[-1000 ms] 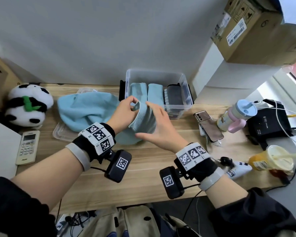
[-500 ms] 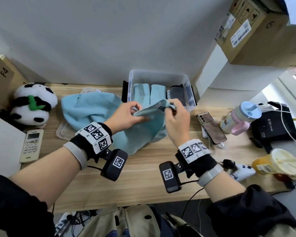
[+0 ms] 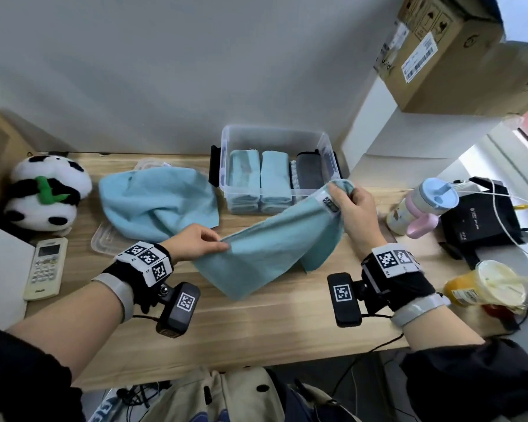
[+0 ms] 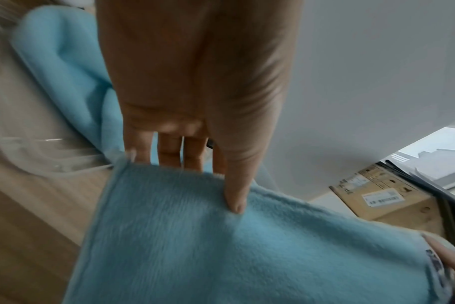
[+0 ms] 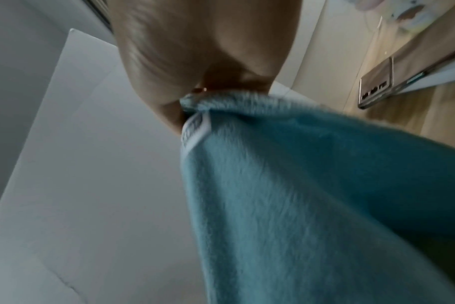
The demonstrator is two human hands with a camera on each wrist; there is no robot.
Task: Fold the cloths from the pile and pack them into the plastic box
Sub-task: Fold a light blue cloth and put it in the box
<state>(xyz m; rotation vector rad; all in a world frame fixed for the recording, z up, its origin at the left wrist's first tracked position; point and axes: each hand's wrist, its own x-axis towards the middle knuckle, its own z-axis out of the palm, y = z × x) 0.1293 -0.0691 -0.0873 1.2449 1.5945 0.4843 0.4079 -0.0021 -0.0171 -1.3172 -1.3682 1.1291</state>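
Now the cloth [image 3: 275,248] is stretched open at frame centre, where a second ago it was bunched; left hand [image 3: 195,246] pinches one corner, right hand [image 3: 352,208] grips the other. Folding can begin; the box [image 3: 275,141], upper centre, holds folded cloths.

Cluttered office desk: light wooden desktop [image 3: 256,336]; black network router [image 3: 482,222]; brown labelled cardboard cartons [image 3: 448,53] shelved above

Left hand [image 3: 195,246] low, thumb [image 4: 234,197] pressed on top of a cloth [image 3: 275,248] edge, fingers beneath, pinching. Right hand [image 3: 352,208] raised higher, fingers curled tight round the opposite corner, bunched in the fist. Forearms spread apart, both wrists strapped with marker bands.
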